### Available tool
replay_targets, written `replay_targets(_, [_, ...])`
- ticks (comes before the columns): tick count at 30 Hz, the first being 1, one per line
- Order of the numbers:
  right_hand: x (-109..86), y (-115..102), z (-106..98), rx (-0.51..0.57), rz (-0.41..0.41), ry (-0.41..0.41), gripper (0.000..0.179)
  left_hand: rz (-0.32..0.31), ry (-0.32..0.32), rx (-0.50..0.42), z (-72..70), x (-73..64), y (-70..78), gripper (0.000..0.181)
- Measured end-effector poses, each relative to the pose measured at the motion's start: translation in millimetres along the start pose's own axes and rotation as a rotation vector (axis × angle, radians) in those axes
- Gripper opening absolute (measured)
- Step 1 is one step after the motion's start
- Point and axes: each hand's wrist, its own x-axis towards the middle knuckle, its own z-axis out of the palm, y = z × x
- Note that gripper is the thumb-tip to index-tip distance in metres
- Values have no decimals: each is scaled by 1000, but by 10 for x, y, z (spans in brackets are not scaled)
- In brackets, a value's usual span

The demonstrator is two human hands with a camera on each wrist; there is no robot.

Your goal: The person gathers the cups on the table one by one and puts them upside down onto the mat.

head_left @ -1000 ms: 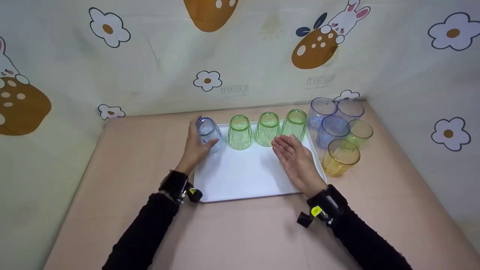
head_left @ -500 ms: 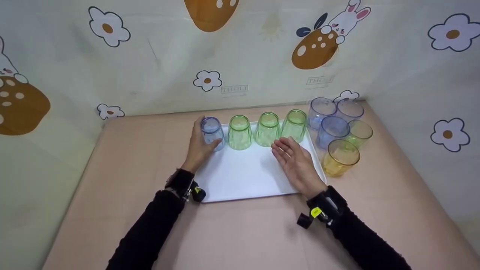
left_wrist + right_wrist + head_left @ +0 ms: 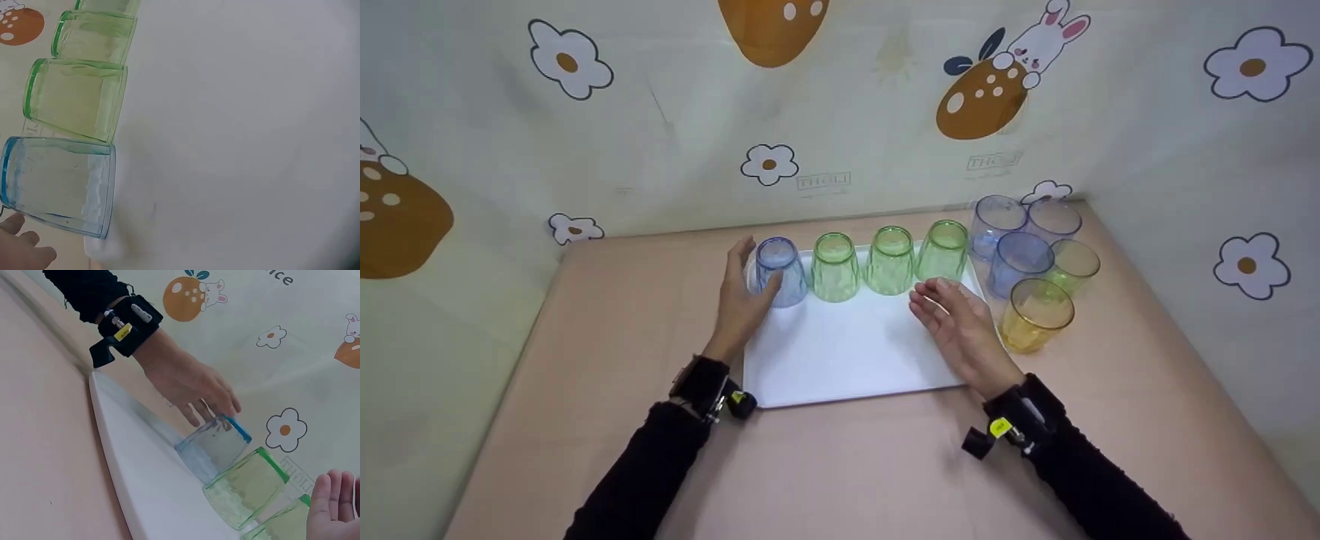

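Upside down at the back left of a white tray stands a blue cup. Beside it, three green cups continue the row, also mouth down. My left hand is spread at the blue cup's left, its thumb in front of the cup in the head view. In the left wrist view, the fingertips show just below the blue cup, not wrapped round it. My right hand hovers over the tray's right side, near the rightmost green cup, fingers relaxed and holding nothing.
Right of the tray, several cups stand mouth up in a cluster: blue cups at the back, a green cup and a yellow cup nearest me. A patterned cloth wall rises behind the table.
My left hand first moved right with the blue cup, bringing it closer to the green ones. Since then its fingers have loosened and drawn off to the left. The right hand stayed nearly still.
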Motion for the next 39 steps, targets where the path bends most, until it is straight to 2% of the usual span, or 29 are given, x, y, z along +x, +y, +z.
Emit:
replay_targets(5, [-10, -115, -54, -59, -28, -28, 14, 25, 10, -30, -145, -67, 59, 61])
replay_targets(10, [-14, -265, -145, -94, -45, -12, 11, 66, -24, -18, -269, -121, 118, 58])
replay_targets(15, [-30, -438, -238, -134, -56, -17, 13, 129, -81, 67, -361, -148, 163, 56])
replay_targets(20, [-54, -619, -324, -204, -104, -39, 14, 150, -180, 177, -435, -185, 221, 57])
replay_targets(24, [-71, -796, -412, -265, -178, -35, 12, 193, -256, 271, -480, -216, 254, 59])
replay_targets(29, [-83, -997, -544, -290, -290, -28, 12, 225, -326, 369, -523, -248, 255, 61])
replay_targets(32, [-103, -1095, -633, -410, -369, 3, 16, 249, -341, 439, -539, -253, 243, 61])
replay_targets(35, [-125, -1165, -717, -615, -420, 102, 22, 272, -350, 516, -552, -255, 231, 63])
replay_targets(39, [-144, -1200, -822, -891, -396, 219, 39, 260, -363, 583, -571, -267, 228, 67])
